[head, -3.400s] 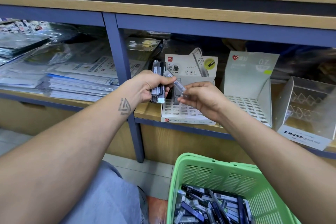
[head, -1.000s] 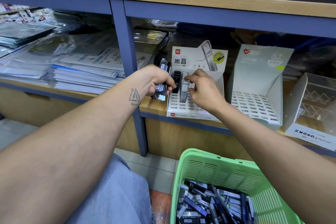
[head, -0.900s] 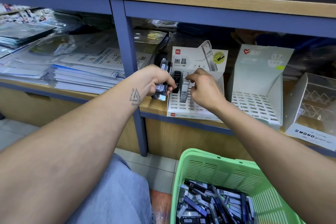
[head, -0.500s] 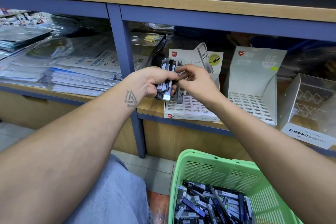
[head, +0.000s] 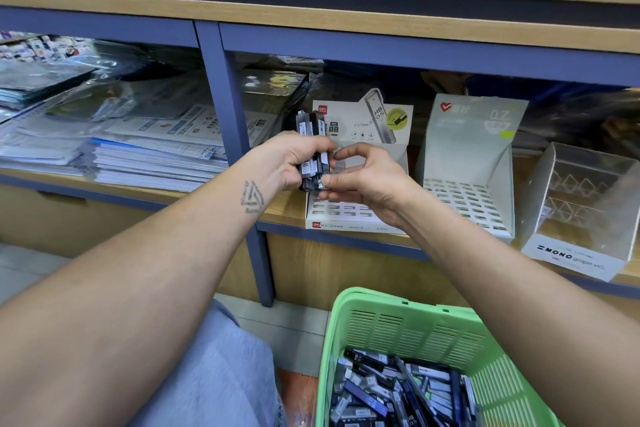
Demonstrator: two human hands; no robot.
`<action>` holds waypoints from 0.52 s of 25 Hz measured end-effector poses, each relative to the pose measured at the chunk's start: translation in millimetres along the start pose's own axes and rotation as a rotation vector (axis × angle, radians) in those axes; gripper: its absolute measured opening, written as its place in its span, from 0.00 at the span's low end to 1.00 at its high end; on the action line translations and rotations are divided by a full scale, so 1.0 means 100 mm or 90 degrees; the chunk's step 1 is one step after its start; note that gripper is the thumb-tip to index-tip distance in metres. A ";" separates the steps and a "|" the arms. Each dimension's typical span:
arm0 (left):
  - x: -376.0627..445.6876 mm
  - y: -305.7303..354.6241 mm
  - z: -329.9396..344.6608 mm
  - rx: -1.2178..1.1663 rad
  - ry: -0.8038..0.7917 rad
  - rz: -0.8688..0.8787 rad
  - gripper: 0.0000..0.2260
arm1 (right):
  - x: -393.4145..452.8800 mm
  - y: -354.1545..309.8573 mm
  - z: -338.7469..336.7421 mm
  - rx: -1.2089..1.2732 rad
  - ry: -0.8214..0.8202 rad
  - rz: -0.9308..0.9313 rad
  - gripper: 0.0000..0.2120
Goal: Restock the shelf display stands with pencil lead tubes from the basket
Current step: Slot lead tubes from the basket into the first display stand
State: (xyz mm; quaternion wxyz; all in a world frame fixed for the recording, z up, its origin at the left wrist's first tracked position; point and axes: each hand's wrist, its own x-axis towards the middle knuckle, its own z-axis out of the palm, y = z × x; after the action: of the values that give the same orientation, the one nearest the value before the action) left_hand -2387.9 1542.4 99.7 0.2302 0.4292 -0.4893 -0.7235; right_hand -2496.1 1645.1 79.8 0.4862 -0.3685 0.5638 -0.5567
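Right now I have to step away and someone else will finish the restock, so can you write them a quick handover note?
Left hand: grips a bundle of lead tubes upright in front of the HB 0.5 stand.
Right hand: fingertips pinch one tube at the bundle's edge.
Green basket on the floor below holds many more tubes.
Done: cannot tell how many tubes stand in the HB 0.5 stand; the hands cover its back rows.
Left: its visible front slots, the 0.7 stand, and the clear MONO stand show no tubes.
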 end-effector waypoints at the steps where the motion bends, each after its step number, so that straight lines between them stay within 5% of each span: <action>1: -0.01 0.00 0.02 0.001 0.014 0.006 0.01 | 0.00 -0.01 0.00 -0.023 0.007 -0.005 0.23; 6: 0.01 0.05 0.14 0.009 0.049 0.068 0.14 | 0.01 -0.04 -0.08 -0.101 0.066 -0.049 0.18; 13: -0.04 0.19 0.53 -0.018 0.031 0.154 0.12 | -0.08 -0.19 -0.55 0.026 0.076 -0.164 0.17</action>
State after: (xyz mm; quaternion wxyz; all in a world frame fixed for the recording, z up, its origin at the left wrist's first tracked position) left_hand -2432.2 1565.0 126.6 0.3339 0.3811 -0.5214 -0.6866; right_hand -2549.2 1665.9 94.7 0.3837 -0.3944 0.5282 -0.6467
